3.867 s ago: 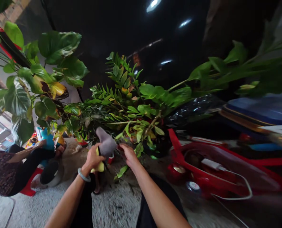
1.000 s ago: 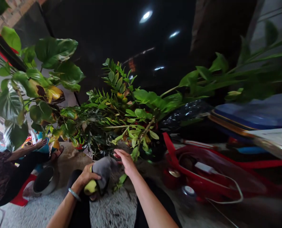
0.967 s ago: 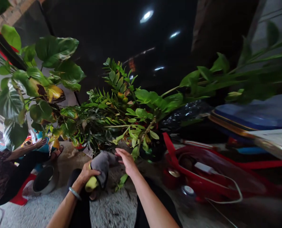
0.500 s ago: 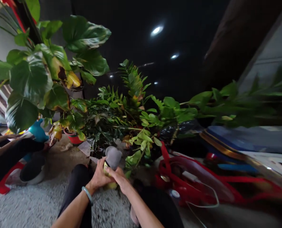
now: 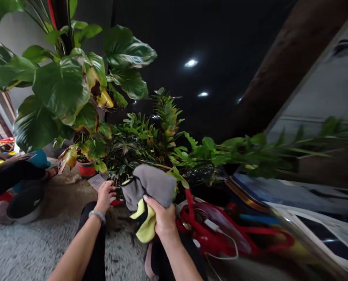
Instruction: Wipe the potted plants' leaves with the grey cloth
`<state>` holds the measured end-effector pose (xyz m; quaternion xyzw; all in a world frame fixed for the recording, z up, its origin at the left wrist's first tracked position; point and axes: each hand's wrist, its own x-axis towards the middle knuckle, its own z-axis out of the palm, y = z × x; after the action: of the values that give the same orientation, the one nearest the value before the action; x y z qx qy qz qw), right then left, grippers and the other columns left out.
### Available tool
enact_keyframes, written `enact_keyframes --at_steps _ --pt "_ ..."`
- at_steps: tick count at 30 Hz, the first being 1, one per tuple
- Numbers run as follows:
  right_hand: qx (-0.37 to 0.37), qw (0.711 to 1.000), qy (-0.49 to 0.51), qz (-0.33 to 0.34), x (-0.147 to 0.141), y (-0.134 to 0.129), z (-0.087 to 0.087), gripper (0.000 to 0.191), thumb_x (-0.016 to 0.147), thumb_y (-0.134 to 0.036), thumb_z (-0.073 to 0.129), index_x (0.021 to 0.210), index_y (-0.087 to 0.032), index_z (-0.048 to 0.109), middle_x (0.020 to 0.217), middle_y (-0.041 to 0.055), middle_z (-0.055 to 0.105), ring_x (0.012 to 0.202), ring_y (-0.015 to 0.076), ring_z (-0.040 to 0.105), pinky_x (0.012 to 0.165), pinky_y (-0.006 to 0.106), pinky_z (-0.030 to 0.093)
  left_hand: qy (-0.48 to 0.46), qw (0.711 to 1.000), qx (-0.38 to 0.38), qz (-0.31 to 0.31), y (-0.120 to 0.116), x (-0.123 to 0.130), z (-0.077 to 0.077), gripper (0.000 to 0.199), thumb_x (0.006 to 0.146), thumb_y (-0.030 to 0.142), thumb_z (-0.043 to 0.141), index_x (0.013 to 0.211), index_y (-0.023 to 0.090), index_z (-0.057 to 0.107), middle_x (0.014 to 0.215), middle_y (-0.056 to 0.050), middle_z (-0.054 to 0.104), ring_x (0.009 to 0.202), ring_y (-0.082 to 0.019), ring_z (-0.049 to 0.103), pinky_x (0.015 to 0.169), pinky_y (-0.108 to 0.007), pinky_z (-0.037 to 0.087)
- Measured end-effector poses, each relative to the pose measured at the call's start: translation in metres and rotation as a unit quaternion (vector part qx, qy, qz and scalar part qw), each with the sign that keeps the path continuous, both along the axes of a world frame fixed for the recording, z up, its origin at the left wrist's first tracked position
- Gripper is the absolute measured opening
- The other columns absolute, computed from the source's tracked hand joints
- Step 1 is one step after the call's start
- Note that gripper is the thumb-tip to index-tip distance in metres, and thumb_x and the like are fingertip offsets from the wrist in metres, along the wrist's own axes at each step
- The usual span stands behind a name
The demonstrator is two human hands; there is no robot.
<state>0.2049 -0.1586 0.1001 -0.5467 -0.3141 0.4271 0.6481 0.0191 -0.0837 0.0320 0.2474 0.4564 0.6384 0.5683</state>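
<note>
My right hand (image 5: 164, 216) grips a cleaning cloth (image 5: 156, 182), grey on one side and yellow on the other with dark edging. The thumb presses on its near edge, and the cloth fans out loosely above and left of the hand. My left hand (image 5: 104, 196) is apart from the cloth, its fingers spread and holding nothing. Just beyond it lies a paper with print (image 5: 96, 182), and a small red thing (image 5: 115, 202) shows beside its fingers. Leafy plants (image 5: 144, 142) stand right behind the cloth.
A large-leaved plant (image 5: 61, 88) rises at left above a red pot (image 5: 86, 169). Further left are a dark bucket (image 5: 26, 205) and another person's leg (image 5: 16, 175). At right lie a red bag (image 5: 188, 212) with a white cable (image 5: 235, 244) and stacked items.
Both hands held the cloth together before. My left hand has let go and moved left, while the right lifted the cloth slightly and it spread open. The view has turned a little.
</note>
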Motion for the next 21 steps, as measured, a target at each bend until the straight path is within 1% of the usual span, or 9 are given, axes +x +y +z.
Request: enact_keyframes --at_steps 3,5,7,9,11,13,16,19,21 --pt "0.067 0.995 0.021 -0.066 -0.003 0.016 0.049 0.046 0.052 -0.043 0.086 0.087 -0.018 0.069 0.086 0.0097 0.078 0.081 0.0300 0.074 0.067 0.037 0.061 -0.048 0.999 0.009 0.018 0.028 -0.001 0.006 0.050 0.057 0.045 0.085 0.091 0.019 0.060 0.088 -0.001 0.063 0.071 -0.013 0.062 0.056 -0.024 0.050" --pt "0.058 0.995 0.023 -0.077 -0.007 0.027 0.059 0.044 0.050 -0.044 0.083 0.084 -0.020 0.067 0.087 0.0110 0.078 0.084 0.0316 0.073 0.069 0.038 0.061 -0.051 0.998 0.006 0.021 0.040 0.003 0.005 0.057 0.055 0.042 0.087 0.098 0.020 0.058 0.084 0.002 0.061 0.068 -0.012 0.060 0.057 -0.024 0.050" --pt "-0.005 0.999 0.010 -0.035 -0.013 0.028 0.045 0.039 0.049 -0.043 0.080 0.080 -0.022 0.066 0.085 0.0116 0.077 0.085 0.0345 0.073 0.071 0.041 0.061 -0.046 0.999 0.005 0.013 0.047 0.008 0.001 0.061 0.054 0.041 0.088 0.102 0.020 0.059 0.080 0.003 0.061 0.064 -0.011 0.059 0.058 -0.023 0.048" --pt "-0.093 0.993 -0.021 0.067 -0.021 0.015 0.016 0.033 0.050 -0.040 0.078 0.076 -0.023 0.068 0.081 0.0115 0.078 0.083 0.0371 0.073 0.073 0.043 0.060 -0.025 1.000 0.012 -0.008 0.052 0.010 -0.005 0.057 0.055 0.041 0.088 0.101 0.019 0.063 0.078 0.002 0.064 0.062 -0.011 0.059 0.058 -0.023 0.047" --pt "-0.137 0.973 -0.025 0.184 -0.027 -0.006 -0.010 0.031 0.051 -0.038 0.080 0.077 -0.024 0.072 0.079 0.0088 0.079 0.081 0.0371 0.074 0.074 0.044 0.060 0.015 0.999 0.015 -0.035 0.055 0.011 -0.010 0.046 0.054 0.039 0.087 0.088 0.018 0.067 0.072 0.002 0.065 0.060 -0.012 0.058 0.057 -0.024 0.045" --pt "-0.137 0.964 -0.014 0.228 -0.029 -0.023 -0.019 0.029 0.052 -0.040 0.082 0.077 -0.026 0.074 0.077 0.0076 0.079 0.076 0.0353 0.074 0.070 0.042 0.059 0.045 0.998 0.010 -0.047 0.056 0.010 -0.013 0.035 0.052 0.037 0.086 0.073 0.018 0.065 0.064 0.003 0.063 0.056 -0.012 0.056 0.055 -0.024 0.044" --pt "-0.090 0.985 0.003 0.149 -0.018 -0.020 0.007 0.040 0.049 -0.040 0.087 0.083 -0.023 0.075 0.082 0.0081 0.080 0.075 0.0320 0.074 0.070 0.039 0.060 0.039 0.998 0.008 -0.045 0.053 0.010 -0.016 0.032 0.055 0.037 0.083 0.068 0.019 0.060 0.060 0.004 0.061 0.052 -0.011 0.055 0.053 -0.024 0.044" --pt "-0.014 1.000 -0.006 0.014 -0.002 0.015 0.042 0.053 0.045 -0.042 0.091 0.088 -0.017 0.074 0.086 0.0106 0.080 0.078 0.0309 0.074 0.069 0.037 0.060 0.021 0.999 0.006 -0.035 0.048 0.012 -0.017 0.038 0.055 0.040 0.083 0.074 0.020 0.058 0.061 0.005 0.060 0.050 -0.011 0.055 0.051 -0.024 0.044" --pt "0.001 0.999 -0.025 -0.035 0.001 0.036 0.047 0.054 0.043 -0.044 0.092 0.085 -0.015 0.073 0.083 0.0117 0.079 0.077 0.0303 0.073 0.066 0.036 0.059 0.006 1.000 -0.002 -0.023 0.045 0.012 -0.017 0.043 0.051 0.039 0.086 0.077 0.019 0.058 0.061 0.005 0.059 0.048 -0.010 0.054 0.049 -0.024 0.044"
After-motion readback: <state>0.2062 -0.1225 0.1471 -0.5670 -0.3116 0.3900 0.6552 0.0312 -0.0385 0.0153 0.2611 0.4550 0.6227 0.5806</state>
